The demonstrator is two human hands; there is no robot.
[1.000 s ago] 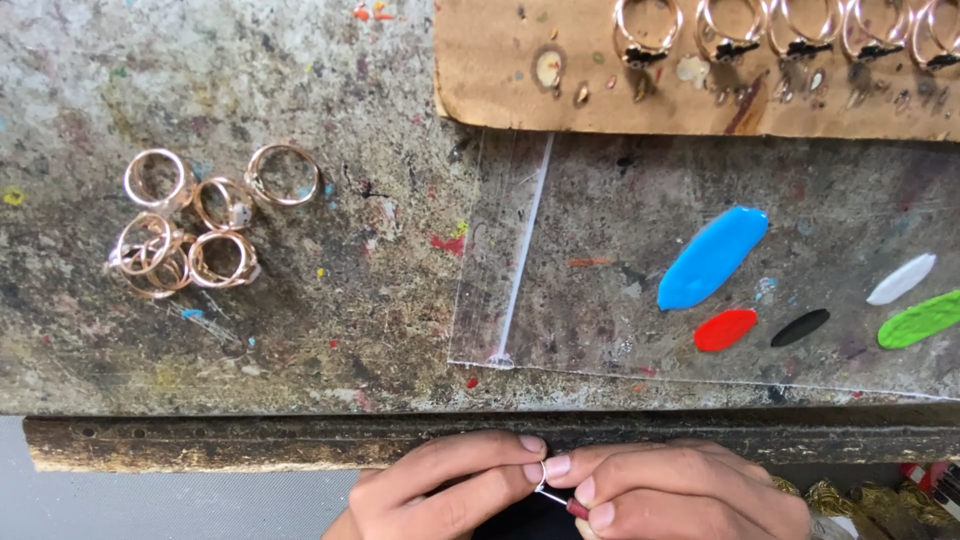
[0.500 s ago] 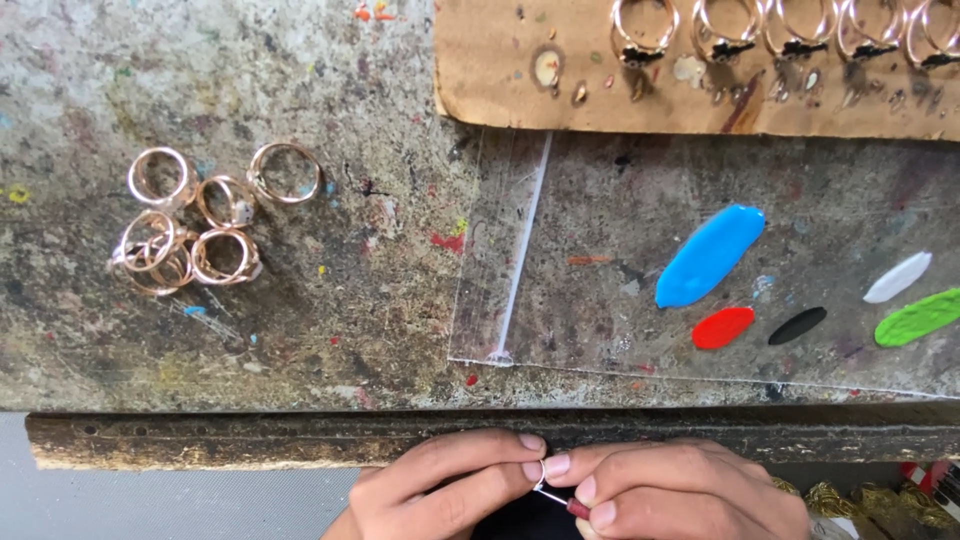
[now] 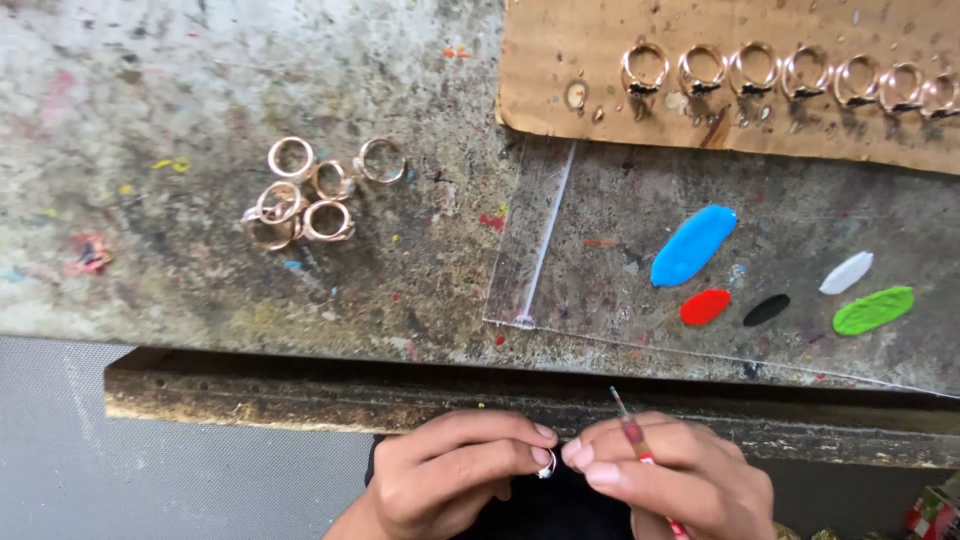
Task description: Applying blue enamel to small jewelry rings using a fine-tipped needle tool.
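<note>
My left hand (image 3: pixel 450 475) pinches a small silvery ring (image 3: pixel 546 465) between thumb and fingertips, just below the table's front edge. My right hand (image 3: pixel 670 480) holds a thin red-tipped stick (image 3: pixel 632 432), its point rising above the fingers, right beside the ring. Both hands touch at the fingertips. On the stained worktop lies a loose cluster of several rose-gold rings (image 3: pixel 310 195) at the left. A clear plastic sheet (image 3: pixel 560 290) carries blobs of paint: blue (image 3: pixel 693 244), red (image 3: pixel 705 307), black (image 3: pixel 766 309), white (image 3: pixel 846 272) and green (image 3: pixel 873 310).
A cardboard strip (image 3: pixel 560 70) at the top right holds a row of several rings (image 3: pixel 760 70) standing in slots. A rough wooden ledge (image 3: pixel 250 385) runs under the table's front edge. Grey floor shows at the lower left.
The view has shifted so the hands sit higher in the picture. The stick's tip now stands up above my right fingers, and the ring in my left hand shows.
</note>
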